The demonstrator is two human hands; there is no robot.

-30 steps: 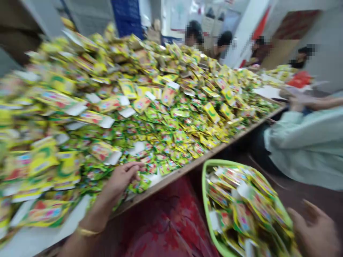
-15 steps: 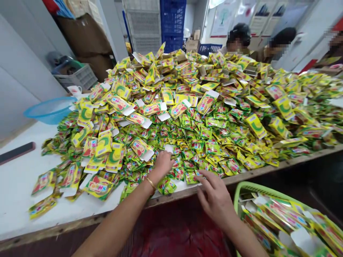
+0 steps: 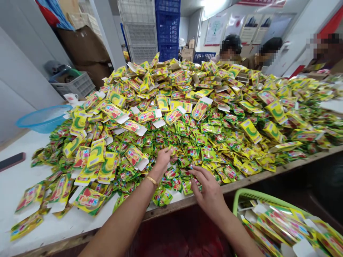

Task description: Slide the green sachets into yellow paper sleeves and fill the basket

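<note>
A large heap of small green and yellow sachets [image 3: 209,153] and flat yellow cartons [image 3: 199,109] covers the white table. My left hand [image 3: 163,160], with a bracelet at the wrist, reaches into the sachets and pinches a small green sachet [image 3: 172,150] between thumb and fingertips. To its right, my right hand [image 3: 209,192] hovers at the table's front edge, fingers spread and slightly bent, their tips close by the front sachets. I see nothing held in it. A carton with an open white flap [image 3: 136,157] lies just left of my left hand.
A green basket [image 3: 235,200] filled with cartons stands low at the right, below the wooden table edge [image 3: 184,202]. On the left are a blue basin [image 3: 40,119] and a phone [image 3: 12,161]. Stacked blue crates [image 3: 168,28] and two people [image 3: 232,46] are behind the heap.
My left hand has lifted a little out of the sachets, now with a green sachet at its fingertips. My right hand stays near the edge, fingers still spread. The view has shifted slightly.
</note>
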